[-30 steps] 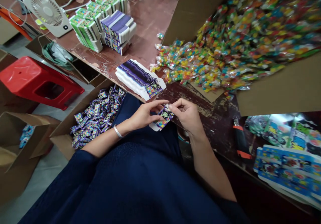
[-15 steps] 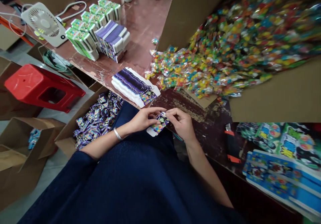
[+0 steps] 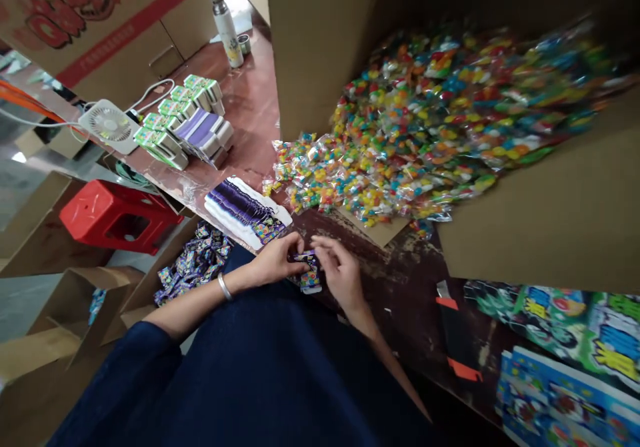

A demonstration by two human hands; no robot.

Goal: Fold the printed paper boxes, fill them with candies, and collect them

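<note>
The left hand (image 3: 275, 260) pinches the box (image 3: 311, 276) between thumb and fingers just above the lap (image 3: 250, 360); the right hand (image 3: 342, 275) has its fingertips curled at the box's other side, whether clamped or merely touching I cannot tell. Uneven pressure could crease the card or twist it loose. Beyond, the fanned cards (image 3: 243, 212) lie at the table's (image 3: 257, 123) edge, where a sleeve's (image 3: 143, 350) brush might tip some into the carton (image 3: 143, 313).

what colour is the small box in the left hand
The small box is dark purple with a multicoloured print; best seen in the head view.
</note>
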